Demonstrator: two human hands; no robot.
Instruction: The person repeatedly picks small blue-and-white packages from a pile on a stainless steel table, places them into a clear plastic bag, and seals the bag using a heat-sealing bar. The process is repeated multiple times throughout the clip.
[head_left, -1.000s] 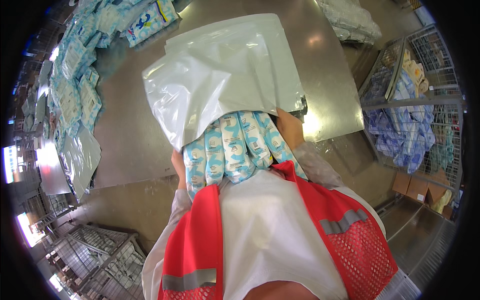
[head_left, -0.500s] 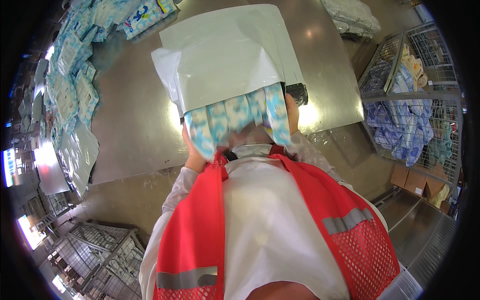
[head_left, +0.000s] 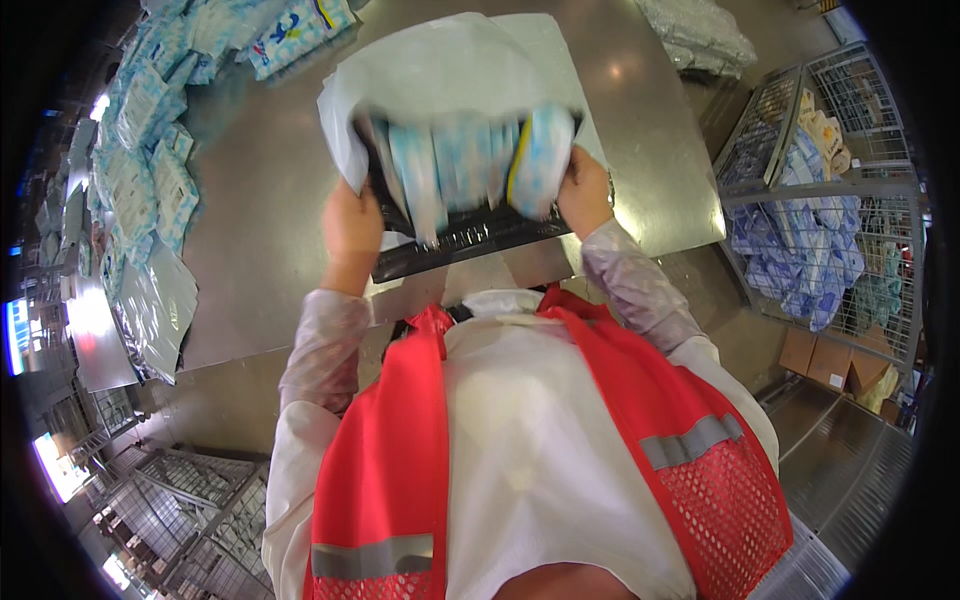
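One metal table (head_left: pixel 270 250); wire cages (head_left: pixel 825 195) left, right.
Left hand (head_left: pixel 352 228) and right hand (head_left: pixel 587 195) clasp one white bag (head_left: pixel 450 75) of packets (head_left: pixel 470 160).

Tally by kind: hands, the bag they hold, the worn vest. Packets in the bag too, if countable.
Bare left hand and right hand: 2
White plastic mailer bag with black lining: 1
Red vest with grey bands: 1
Total: 4, leaving out the blue-and-white soft packets, too blurred to count.
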